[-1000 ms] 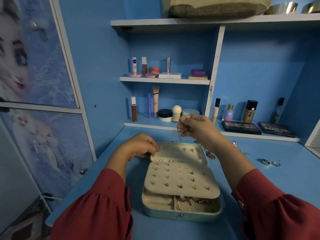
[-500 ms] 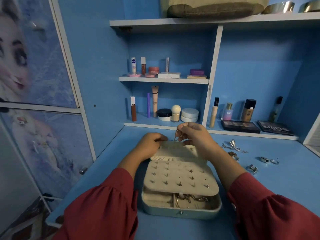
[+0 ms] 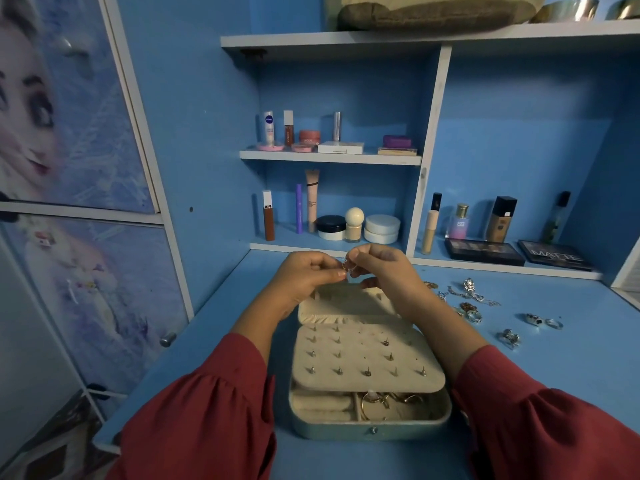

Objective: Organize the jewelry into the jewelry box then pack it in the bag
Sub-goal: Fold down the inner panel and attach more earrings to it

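The left hand and the right hand are meeting at twelve o'clock above the open pale-blue jewelry box, fingers curled, both pinching one small silvery piece of jewelry; its exact kind is too small to tell. The box is sitting on the blue tabletop, its cream stud panel showing about twelve earring studs, with gold hoops lying in the compartment at six o'clock. Loose silver rings and chains are lying scattered at three o'clock of the box.
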Available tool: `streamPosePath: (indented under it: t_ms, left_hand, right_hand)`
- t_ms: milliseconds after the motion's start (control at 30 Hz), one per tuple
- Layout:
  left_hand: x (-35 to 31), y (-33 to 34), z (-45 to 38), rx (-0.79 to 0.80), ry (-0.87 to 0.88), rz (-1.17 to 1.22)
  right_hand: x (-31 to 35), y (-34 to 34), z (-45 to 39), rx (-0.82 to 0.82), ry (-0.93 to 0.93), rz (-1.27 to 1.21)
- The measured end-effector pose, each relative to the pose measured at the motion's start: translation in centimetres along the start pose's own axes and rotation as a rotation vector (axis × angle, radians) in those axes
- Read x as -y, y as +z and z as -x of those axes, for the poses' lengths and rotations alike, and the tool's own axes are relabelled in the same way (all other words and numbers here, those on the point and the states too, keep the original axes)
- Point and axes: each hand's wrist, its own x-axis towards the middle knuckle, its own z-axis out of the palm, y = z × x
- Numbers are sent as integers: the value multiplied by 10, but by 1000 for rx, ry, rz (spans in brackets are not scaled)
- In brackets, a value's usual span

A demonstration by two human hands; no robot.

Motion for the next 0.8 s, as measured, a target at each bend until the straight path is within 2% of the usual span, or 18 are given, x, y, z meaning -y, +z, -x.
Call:
streamPosePath:
  t_ms: [200,433,633,800]
  left_hand:
    - [-4,-8,1,-39,0,21]
    - [-6,-11,3,-106,-42,30]
    - [-7,-11,5,-70,-23,8]
    - [-6,-17,6,-12,-46,-29]
  right_hand:
    - [-2,1,3,-73,-1,42]
    - [-3,-1,5,-41,13,85]
    - [-7,0,5,36,28,143]
    - [-8,1,3,45,3,83]
